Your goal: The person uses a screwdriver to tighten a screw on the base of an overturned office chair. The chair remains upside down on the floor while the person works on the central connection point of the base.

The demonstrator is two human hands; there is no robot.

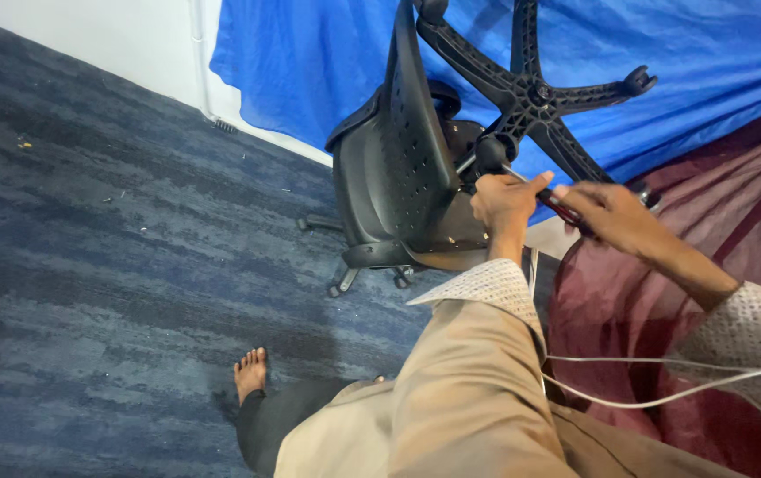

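Note:
A black office chair (398,168) lies tipped on its side on the carpet, with its star-shaped base (531,93) raised toward me. My left hand (503,202) is closed around the lever or column just under the base hub. My right hand (615,215) grips the handle of a slim tool (566,208) with a red and dark shaft that points toward the hub. The two hands are close together, nearly touching.
Blue-grey carpet (115,265) covers the floor, with small crumbs at the far left. A blue tarp (310,53) hangs behind the chair and maroon cloth (734,230) drapes at the right. My bare foot (250,372) rests on the carpet. A white cable (664,398) crosses my right arm.

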